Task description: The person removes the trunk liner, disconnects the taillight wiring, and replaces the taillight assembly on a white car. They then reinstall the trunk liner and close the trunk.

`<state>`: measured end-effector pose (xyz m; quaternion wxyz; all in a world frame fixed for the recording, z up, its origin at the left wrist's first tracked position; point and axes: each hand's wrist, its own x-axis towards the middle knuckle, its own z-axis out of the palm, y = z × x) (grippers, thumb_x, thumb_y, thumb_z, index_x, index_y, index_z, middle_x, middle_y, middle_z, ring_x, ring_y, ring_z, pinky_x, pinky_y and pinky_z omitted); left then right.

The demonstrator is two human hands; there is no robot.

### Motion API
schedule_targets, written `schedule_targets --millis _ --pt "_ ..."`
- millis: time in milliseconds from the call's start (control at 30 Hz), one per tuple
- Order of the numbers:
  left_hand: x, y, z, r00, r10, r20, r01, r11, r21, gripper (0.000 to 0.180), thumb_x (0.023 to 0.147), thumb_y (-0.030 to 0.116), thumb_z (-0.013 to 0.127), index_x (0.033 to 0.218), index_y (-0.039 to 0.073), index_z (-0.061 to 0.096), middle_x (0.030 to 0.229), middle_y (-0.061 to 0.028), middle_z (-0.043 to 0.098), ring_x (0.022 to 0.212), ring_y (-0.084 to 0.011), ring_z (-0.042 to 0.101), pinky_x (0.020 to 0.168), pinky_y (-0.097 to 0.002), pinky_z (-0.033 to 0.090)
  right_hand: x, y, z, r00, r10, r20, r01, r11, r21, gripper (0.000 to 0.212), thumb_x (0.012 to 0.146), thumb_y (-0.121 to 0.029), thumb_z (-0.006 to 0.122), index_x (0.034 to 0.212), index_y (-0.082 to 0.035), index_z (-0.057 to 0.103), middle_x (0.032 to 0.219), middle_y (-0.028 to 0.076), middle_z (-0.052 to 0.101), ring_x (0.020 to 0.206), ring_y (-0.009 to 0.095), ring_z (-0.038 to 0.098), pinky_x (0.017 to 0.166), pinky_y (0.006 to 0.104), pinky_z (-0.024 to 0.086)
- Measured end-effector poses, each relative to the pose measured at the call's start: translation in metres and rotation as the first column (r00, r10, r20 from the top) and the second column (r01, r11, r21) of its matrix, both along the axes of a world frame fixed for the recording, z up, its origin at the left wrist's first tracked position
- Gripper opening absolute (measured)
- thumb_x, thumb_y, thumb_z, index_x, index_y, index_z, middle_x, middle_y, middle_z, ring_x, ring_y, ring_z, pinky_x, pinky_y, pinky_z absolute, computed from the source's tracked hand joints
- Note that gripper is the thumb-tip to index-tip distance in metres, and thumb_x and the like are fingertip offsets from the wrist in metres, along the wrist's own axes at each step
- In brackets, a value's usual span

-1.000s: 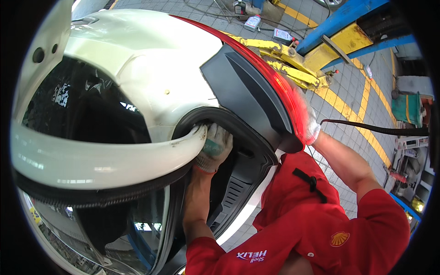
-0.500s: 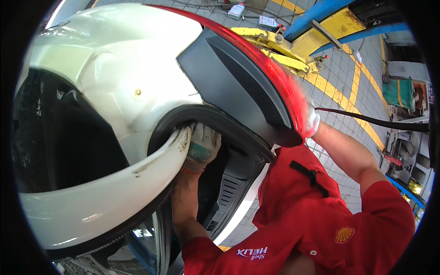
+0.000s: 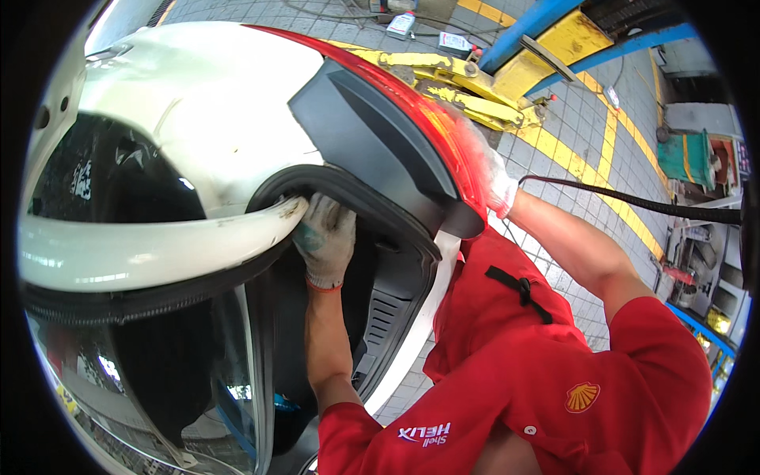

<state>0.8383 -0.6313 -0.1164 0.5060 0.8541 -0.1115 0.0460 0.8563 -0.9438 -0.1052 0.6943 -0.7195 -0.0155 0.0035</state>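
Against the outer side of the red tail light (image 3: 469, 178) lies my right hand (image 3: 492, 176), in a white glove. Its fingers stretch along the lens, partly blurred, and the palm side is hidden. My left hand (image 3: 326, 241), in a pale glove with a green patch, reaches up inside the open rear of a white car (image 3: 229, 95). Its fingers are extended at the black rubber seal (image 3: 348, 184), beside the scuffed end of a curved white bar (image 3: 158, 245); the tips are hard to see. A dark grey trim panel (image 3: 360, 119) adjoins the light.
Yellow lift arms (image 3: 443, 75) and a blue lift post (image 3: 522, 36) stand beyond the car. Bottles (image 3: 401, 25) lie on the tiled floor. A dark cable (image 3: 609, 192) crosses at right, near a green bin (image 3: 685, 158). Rear glass (image 3: 158, 380) fills the lower left.
The view has shifted relative to the car. My right hand shows more of its glove along the tail light. More of my left hand and wrist is visible, still at the seal.
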Motion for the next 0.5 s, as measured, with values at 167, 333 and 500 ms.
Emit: schedule_targets --millis 167,333,500 --pt "0.008 0.009 -0.012 0.861 -0.169 0.481 -0.044 0.915 0.400 0.033 0.099 0.016 0.085 0.119 -0.009 0.076 0.110 -0.0151 0.083 0.102 -0.0286 0.080 0.092 -0.0407 0.062 -0.004 -0.003 -0.014 0.972 -0.006 -0.236 0.098 0.919 0.382 0.059 0.124 -0.039 0.043 0.172 -0.006 0.040 0.169 0.007 0.048 0.150 0.015 0.048 0.128 0.0310 0.038" --pt "0.015 0.011 -0.005 0.833 -0.201 0.516 -0.037 0.909 0.414 0.031 0.101 0.025 0.082 0.115 -0.003 0.080 0.106 -0.0157 0.082 0.100 -0.0387 0.080 0.094 -0.0467 0.062 -0.010 -0.002 0.005 0.998 0.060 -0.021 -0.062 0.995 -0.074 0.062 0.121 -0.036 0.052 0.173 -0.007 0.035 0.168 0.010 0.051 0.151 0.018 0.052 0.128 0.0316 0.042" --pt "0.027 0.013 -0.001 0.732 -0.350 0.585 -0.010 0.853 0.522 0.024 0.102 0.024 0.079 0.112 0.002 0.082 0.107 -0.0131 0.083 0.100 -0.0350 0.080 0.095 -0.0477 0.063 -0.010 -0.011 0.008 0.958 0.132 -0.255 0.048 0.803 0.595 0.066 0.118 -0.032 0.058 0.175 -0.006 0.035 0.175 0.012 0.046 0.154 0.021 0.053 0.130 0.0364 0.044"
